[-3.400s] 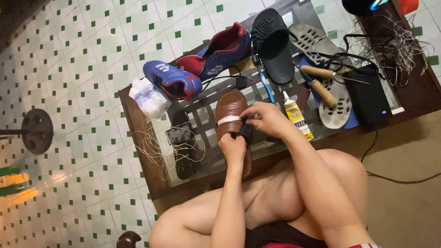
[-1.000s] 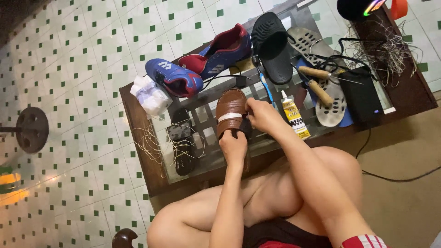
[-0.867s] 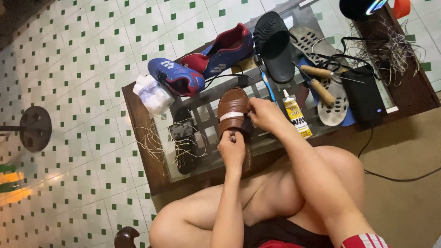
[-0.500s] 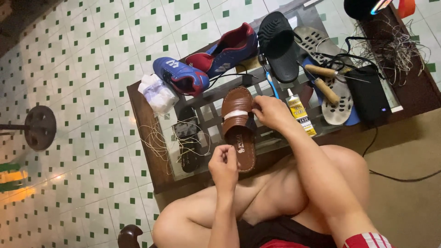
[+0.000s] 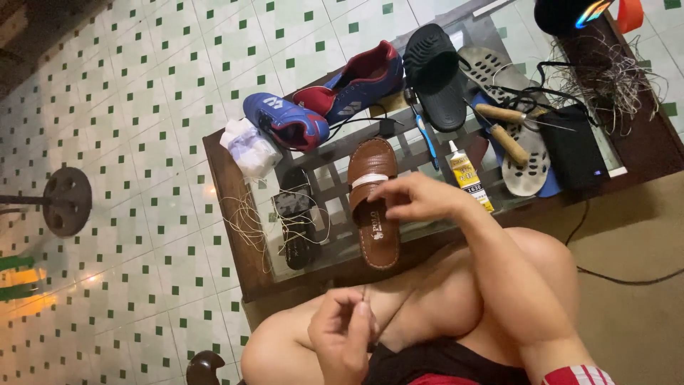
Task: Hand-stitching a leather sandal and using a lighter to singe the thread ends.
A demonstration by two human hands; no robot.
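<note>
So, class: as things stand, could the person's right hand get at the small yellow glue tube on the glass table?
Probably yes: the right hand rests on the brown leather sandal, and the yellow glue tube lies just beside it with nothing between.

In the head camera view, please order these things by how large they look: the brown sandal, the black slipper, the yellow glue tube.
1. Brown sandal
2. Black slipper, somewhat smaller, though farther from the camera, so unsure
3. Yellow glue tube, clearly smallest

At frame centre the right hand (image 5: 417,197) rests on a brown sandal (image 5: 374,203) on the desk (image 5: 228,207); lower centre, the left hand (image 5: 342,335) pinches a thin thread (image 5: 366,294).
</note>
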